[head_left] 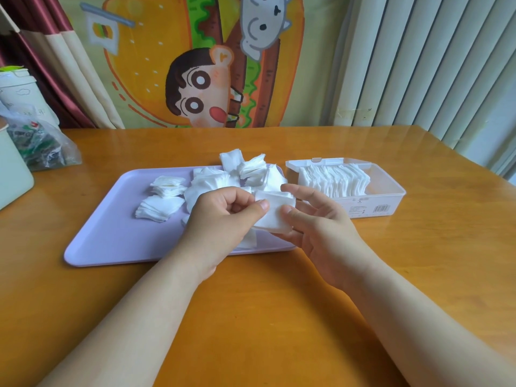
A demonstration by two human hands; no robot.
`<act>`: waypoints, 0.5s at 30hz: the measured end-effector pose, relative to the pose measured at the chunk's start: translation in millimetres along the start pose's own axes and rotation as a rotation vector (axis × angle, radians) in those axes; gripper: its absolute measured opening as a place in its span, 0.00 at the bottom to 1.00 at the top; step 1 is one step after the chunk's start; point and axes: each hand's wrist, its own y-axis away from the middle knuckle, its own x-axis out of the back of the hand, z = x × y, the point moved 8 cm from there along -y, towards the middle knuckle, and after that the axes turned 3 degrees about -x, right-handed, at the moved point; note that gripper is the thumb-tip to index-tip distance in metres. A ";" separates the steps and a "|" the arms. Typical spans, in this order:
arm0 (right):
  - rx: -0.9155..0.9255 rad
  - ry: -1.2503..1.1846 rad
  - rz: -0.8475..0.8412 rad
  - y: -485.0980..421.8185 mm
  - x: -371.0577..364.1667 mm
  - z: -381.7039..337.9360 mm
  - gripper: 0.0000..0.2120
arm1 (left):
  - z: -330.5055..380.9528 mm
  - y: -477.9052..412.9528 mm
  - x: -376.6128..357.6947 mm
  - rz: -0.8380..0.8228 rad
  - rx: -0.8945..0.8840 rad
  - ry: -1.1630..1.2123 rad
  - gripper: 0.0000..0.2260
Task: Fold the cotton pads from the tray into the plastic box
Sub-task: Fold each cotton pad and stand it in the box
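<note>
Both my left hand (223, 216) and right hand (315, 222) pinch one cotton pad (275, 219) over the near right of the tray (111, 219). I should match its edges, press the fold flat, then move it right into the plastic box (374, 205).

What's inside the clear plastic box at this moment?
The plastic box holds a row of white cotton pads standing on edge, filling its left and middle; the right end shows no pads. The box floor beneath the row is covered.

Loose pads (167, 196) on tray (111, 219); box (385, 191) just right of it.
</note>
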 end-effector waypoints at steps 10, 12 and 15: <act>0.062 0.191 0.008 -0.9 1.9 -4.0 0.20 | -11.4 -3.3 -1.4 -0.159 0.120 -0.034 0.16; 0.082 0.243 0.015 -1.3 3.9 -3.6 0.19 | -10.2 -3.0 -2.1 -0.155 0.084 -0.021 0.10; 0.058 0.266 0.054 -2.9 7.9 -2.4 0.18 | -9.2 -3.4 -0.2 -0.145 0.069 0.023 0.09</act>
